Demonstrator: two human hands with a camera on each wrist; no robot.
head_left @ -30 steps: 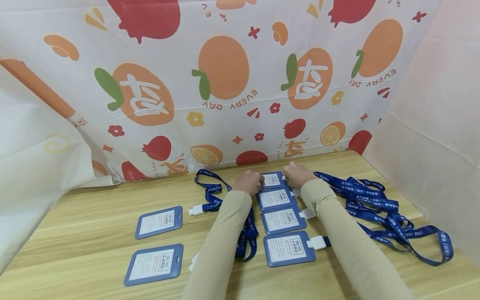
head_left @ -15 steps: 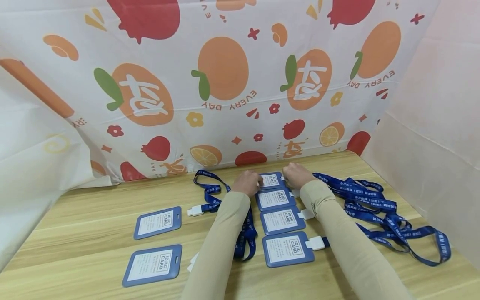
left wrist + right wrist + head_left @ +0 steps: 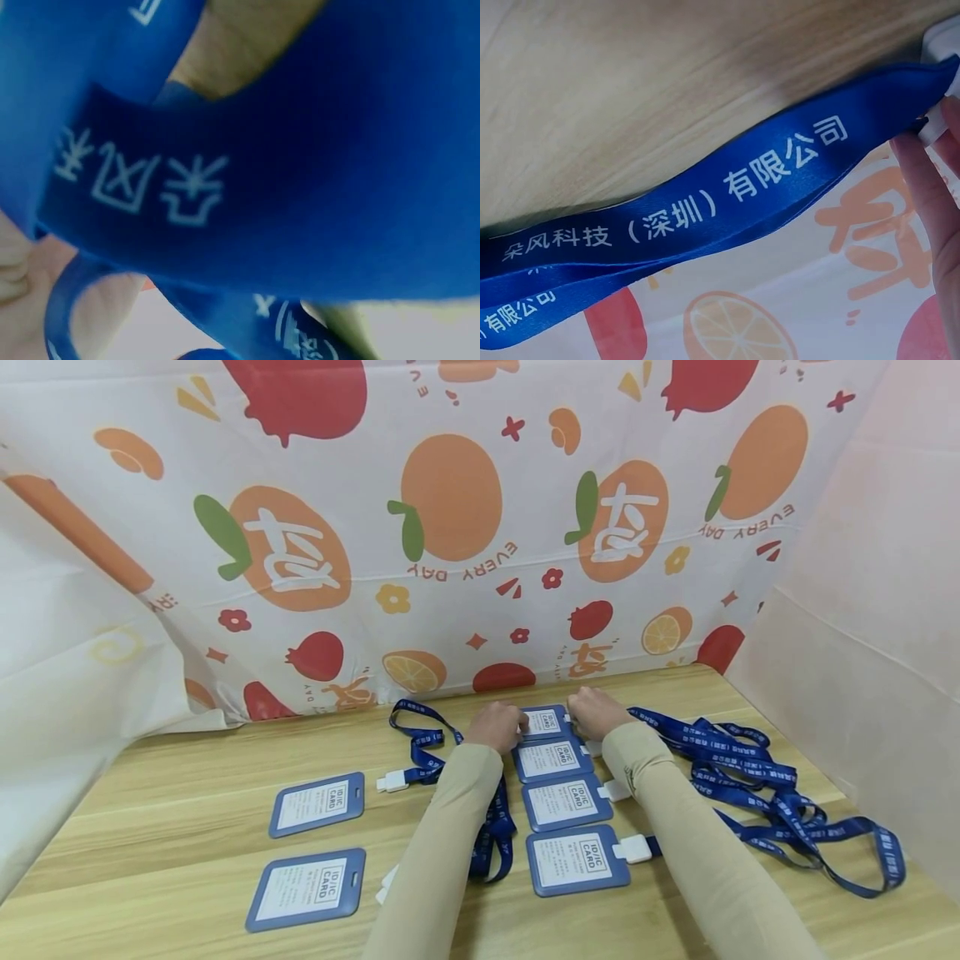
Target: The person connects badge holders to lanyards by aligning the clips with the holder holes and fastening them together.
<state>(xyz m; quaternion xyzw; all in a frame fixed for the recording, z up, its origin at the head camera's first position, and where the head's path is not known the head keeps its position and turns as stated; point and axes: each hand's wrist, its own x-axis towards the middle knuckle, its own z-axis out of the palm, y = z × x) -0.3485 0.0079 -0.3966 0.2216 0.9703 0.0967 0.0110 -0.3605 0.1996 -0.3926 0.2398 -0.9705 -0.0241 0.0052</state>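
In the head view my left hand (image 3: pixel 495 725) holds the left edge of the farthest blue ID card holder (image 3: pixel 546 722) in a column of several. On that holder's other side, my right hand (image 3: pixel 596 712) pinches the white clip of a blue lanyard. The right wrist view shows this clip (image 3: pixel 941 45) at the fingers (image 3: pixel 926 180), with the printed lanyard (image 3: pixel 705 202) trailing away from it. A blue lanyard (image 3: pixel 262 165) fills most of the left wrist view and hides much of the left hand. Nearer card holders (image 3: pixel 579 860) have white clips at their right ends.
Two card holders without lanyards (image 3: pixel 318 804) lie on the left of the wooden table (image 3: pixel 165 827). A lanyard with a white clip (image 3: pixel 393 781) lies beside and under the left forearm. Several lanyards (image 3: pixel 780 810) are heaped at right. Fruit-print cloth (image 3: pixel 450 627) hangs behind.
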